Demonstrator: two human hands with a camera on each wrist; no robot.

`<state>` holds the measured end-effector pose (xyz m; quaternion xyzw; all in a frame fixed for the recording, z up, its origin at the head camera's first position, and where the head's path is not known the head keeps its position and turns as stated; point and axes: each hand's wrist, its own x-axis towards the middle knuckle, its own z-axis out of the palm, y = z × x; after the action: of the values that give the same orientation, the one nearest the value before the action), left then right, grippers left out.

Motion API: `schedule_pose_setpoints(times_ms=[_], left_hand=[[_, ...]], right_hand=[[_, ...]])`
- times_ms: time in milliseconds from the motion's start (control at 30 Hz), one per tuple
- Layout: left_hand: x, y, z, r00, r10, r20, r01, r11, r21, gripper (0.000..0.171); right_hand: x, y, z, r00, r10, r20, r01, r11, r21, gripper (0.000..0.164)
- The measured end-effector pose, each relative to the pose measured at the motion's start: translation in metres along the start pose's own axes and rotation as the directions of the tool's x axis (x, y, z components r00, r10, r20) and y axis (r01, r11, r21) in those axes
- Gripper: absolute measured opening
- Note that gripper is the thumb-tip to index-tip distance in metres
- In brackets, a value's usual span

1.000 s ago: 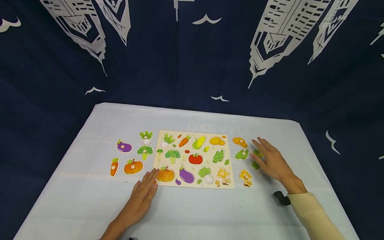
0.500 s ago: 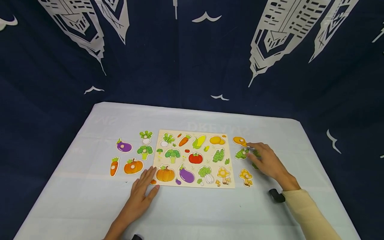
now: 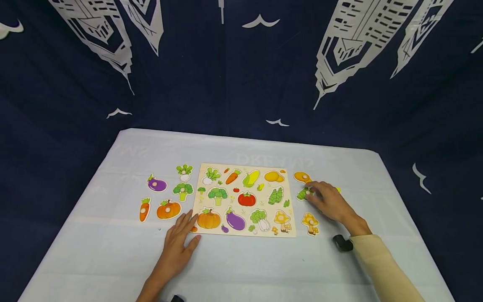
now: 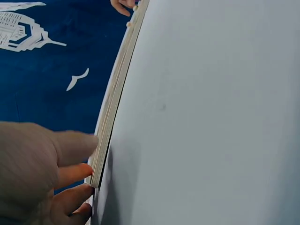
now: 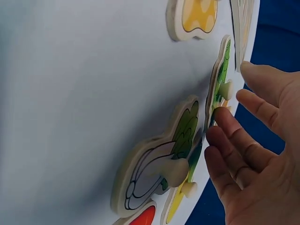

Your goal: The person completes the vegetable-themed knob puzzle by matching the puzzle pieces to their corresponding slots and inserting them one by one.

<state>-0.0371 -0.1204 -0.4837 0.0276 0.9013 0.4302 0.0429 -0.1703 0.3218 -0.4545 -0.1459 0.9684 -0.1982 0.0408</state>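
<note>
My left hand (image 3: 176, 245) lies with straight fingers on the lower left corner of a wooden vegetable puzzle board (image 3: 260, 205). In the left wrist view its fingers reach the board's edge (image 4: 110, 112). My right hand (image 3: 333, 204) is over the loose pieces right of the board. Its thumb and forefinger are parted beside the knob (image 5: 226, 90) of a leafy green piece (image 3: 302, 193), which lies on the table. Below the other fingers in the right wrist view is a bok choy piece (image 5: 154, 164), mostly hidden by the hand in the head view.
A potato piece (image 3: 300, 177) and a mushroom piece (image 3: 310, 223) lie near the right hand. Left of the board are eggplant (image 3: 157, 183), carrot (image 3: 144, 210), turnip (image 3: 184, 172), broccoli (image 3: 183, 191) and pumpkin (image 3: 168, 210) pieces. A dark blue curtain (image 3: 226, 84) hangs behind the white table.
My right hand has moved left and lowered towards the leafy green piece, its thumb and forefinger closing in around the knob. The left hand stays at the board corner, its thumb spread wider.
</note>
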Motion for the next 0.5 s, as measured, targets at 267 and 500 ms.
schedule_pose_setpoints(times_ms=[267, 500], left_hand=[[0.0, -0.001, 0.001, 0.999, 0.008, -0.037, -0.007, 1.0, 0.031, 0.063], [0.001, -0.002, 0.001, 0.999, 0.001, -0.032, -0.001, 1.0, 0.023, 0.062]], right_hand=[[0.008, 0.005, -0.002, 0.997, -0.08, 0.004, 0.08, 0.997, 0.006, 0.025], [0.014, 0.011, -0.004, 0.988, -0.152, 0.021, 0.152, 0.988, 0.022, 0.023]])
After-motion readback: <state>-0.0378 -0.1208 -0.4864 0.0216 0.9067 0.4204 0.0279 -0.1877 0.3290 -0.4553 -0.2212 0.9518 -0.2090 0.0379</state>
